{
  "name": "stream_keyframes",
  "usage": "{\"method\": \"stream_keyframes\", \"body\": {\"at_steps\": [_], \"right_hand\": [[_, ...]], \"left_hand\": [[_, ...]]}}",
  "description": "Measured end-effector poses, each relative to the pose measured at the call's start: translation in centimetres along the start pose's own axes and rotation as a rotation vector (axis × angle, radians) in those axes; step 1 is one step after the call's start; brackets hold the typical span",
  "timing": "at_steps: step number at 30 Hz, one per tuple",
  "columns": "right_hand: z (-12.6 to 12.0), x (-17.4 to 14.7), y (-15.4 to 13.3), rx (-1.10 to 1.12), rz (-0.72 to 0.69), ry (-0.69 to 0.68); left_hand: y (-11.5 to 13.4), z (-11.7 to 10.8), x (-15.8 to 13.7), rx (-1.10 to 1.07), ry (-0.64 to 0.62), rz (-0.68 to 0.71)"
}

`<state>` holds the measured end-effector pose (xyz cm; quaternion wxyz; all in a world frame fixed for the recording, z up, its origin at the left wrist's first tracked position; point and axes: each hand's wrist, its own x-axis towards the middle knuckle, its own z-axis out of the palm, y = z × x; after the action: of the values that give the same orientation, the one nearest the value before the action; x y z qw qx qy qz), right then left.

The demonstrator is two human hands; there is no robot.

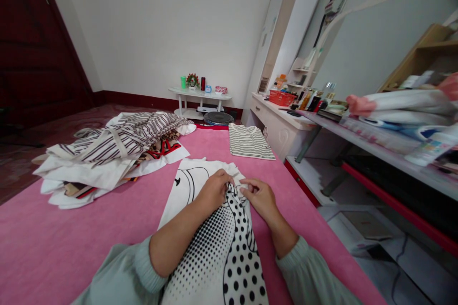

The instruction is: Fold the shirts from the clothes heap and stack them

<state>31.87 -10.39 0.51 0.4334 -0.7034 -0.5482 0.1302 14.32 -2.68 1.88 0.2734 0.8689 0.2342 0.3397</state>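
A white garment with black dots and curved lines (pixel 211 243) lies lengthwise in front of me on a pink cover (pixel 118 228). My left hand (pixel 216 188) reaches across it, its fingers closed on a bunched fold near the far end. At the garment's right edge, my right hand (pixel 259 195) pinches the white fabric between thumb and fingers. The cloth is gathered and creased between both hands. Beyond, a striped top (pixel 250 141) lies flat and neatly folded.
To the left is a loose heap of clothes (pixel 118 147), striped ones on top. A small white table (pixel 200 94) with several ornaments stands by the far wall. Along the right run a white dresser (pixel 275 124) and a cluttered shelf (pixel 375 152) beside the pink cover's edge.
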Motion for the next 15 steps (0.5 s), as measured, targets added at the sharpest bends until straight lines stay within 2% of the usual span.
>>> {"method": "stream_keyframes", "body": {"at_steps": [6,12,15], "right_hand": [[-0.2,-0.2,-0.4,-0.081,-0.080,-0.089],[-0.4,0.2,-2.4,-0.147,-0.087,0.011],[0.2,1.0,-3.6,-0.187,-0.122,-0.008]], "left_hand": [[1.1,-0.2,-0.1,-0.072,0.235,-0.006],[1.6,-0.3,-0.2,-0.114,0.316,-0.010],[1.6,-0.3,-0.2,-0.140,0.349,0.002]]}}
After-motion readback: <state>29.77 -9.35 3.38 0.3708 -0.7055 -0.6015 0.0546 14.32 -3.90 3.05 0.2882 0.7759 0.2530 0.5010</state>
